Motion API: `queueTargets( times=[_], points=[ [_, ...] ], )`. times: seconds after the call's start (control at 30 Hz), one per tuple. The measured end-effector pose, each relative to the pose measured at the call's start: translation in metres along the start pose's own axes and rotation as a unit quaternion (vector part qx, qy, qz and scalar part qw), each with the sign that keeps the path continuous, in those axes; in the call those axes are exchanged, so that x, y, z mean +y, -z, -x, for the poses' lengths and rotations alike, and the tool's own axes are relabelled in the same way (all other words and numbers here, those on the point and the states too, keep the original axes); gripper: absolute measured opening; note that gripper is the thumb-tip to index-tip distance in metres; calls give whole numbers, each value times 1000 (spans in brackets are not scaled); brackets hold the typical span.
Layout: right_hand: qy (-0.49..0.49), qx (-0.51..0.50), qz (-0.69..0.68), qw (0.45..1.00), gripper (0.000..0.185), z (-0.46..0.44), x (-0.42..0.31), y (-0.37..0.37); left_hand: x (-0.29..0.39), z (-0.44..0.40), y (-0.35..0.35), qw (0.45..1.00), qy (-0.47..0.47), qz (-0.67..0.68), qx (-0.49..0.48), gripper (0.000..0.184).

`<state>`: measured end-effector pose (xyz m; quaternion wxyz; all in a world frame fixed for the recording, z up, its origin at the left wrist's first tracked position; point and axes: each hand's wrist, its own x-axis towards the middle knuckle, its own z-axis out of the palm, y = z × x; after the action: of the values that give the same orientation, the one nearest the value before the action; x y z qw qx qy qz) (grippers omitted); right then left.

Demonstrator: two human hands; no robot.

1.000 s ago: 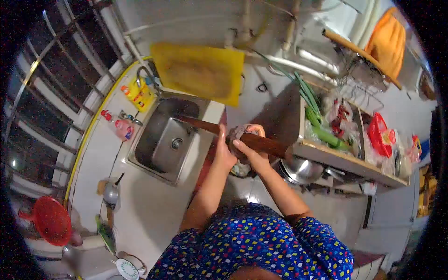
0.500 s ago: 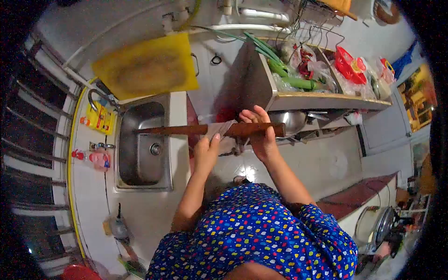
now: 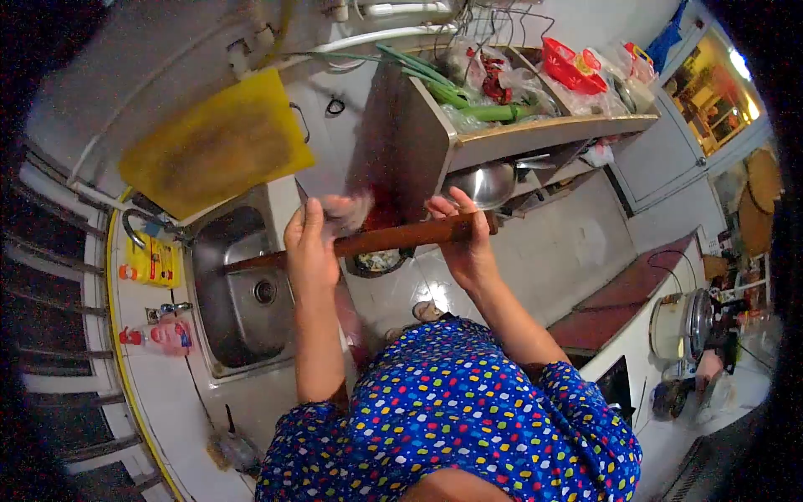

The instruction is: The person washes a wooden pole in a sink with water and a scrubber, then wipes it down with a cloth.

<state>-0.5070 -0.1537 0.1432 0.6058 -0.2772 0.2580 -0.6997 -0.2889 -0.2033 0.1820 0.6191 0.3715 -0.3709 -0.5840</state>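
A long reddish-brown wooden piece (image 3: 393,238) lies almost level in front of me, its thin left end over the steel sink (image 3: 230,318). My right hand (image 3: 468,243) holds it near the thick right end, thumb up and some fingers raised. My left hand (image 3: 314,251) is upright beside the wood, its fingers closed on a greyish cloth (image 3: 347,213), which is blurred by motion. Whether the left hand also touches the wood cannot be made out.
A yellow board (image 3: 217,146) leans behind the sink. At the left stand a yellow bottle (image 3: 155,263) and a pink bottle (image 3: 171,335). Green onions (image 3: 489,112) and a red basket (image 3: 573,67) fill the cabinet top, above a metal bowl (image 3: 483,186). A pot (image 3: 673,326) stands at right.
The view has turned to the right. The left hand and cloth, which were around the wood, are now raised at its side. My right hand has stayed near the thick end.
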Motion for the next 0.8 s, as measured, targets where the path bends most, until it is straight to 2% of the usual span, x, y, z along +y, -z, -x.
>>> queueTargets(
  times=[0.07,0.1,0.17,0.2,0.27,0.33,0.4,0.43,0.47,0.5,0.53,0.57,0.67,0.7,0.73,0.8],
  points=[
    [-16,22,7,1000,67,-1,1,-1,21,14,-38,992,-31,118,-41,34],
    [-19,9,-7,1000,68,-2,4,2,30,21,-53,992,-30,118,-43,34],
    [-20,-7,-19,1000,68,-3,3,0,41,31,-71,973,12,207,-99,38],
    [-40,-7,-36,999,68,-3,-1,-5,39,31,-70,973,11,207,-101,38],
    [-57,-4,-56,997,68,-2,-4,-9,23,31,-62,954,11,194,-227,38],
    [-51,-44,-25,997,67,-3,-6,-10,-1,31,-46,947,117,130,-268,37],
    [-50,-35,-59,996,65,-4,-3,-7,-21,42,-38,959,178,39,-216,32],
    [-45,-29,-39,998,64,-4,-2,-8,-36,44,-36,972,135,-24,-190,22],
    [-42,-23,-20,999,63,-4,-2,-9,-48,46,-35,972,137,-26,-189,22],
    [-62,8,-33,998,60,-3,-6,-16,-57,47,-37,971,17,-162,-177,29],
    [-61,8,-33,998,60,-4,-7,-18,-64,48,-39,937,-105,-292,-160,42],
    [-72,20,-16,997,64,-7,-9,-20,-68,47,-40,937,-105,-291,-161,42],
    [-80,26,-1,996,67,-11,-8,-20,-77,48,-42,834,-234,-481,-138,61],
    [-75,19,-2,997,67,-12,-8,-19,-73,49,-44,845,-220,-469,-131,52],
    [-73,18,-2,997,67,-14,-9,-19,-70,44,-44,845,-222,-468,-132,52],
    [-83,26,-5,996,65,-11,-6,-17,-64,33,-39,949,-96,-273,-123,36]
  ],
)
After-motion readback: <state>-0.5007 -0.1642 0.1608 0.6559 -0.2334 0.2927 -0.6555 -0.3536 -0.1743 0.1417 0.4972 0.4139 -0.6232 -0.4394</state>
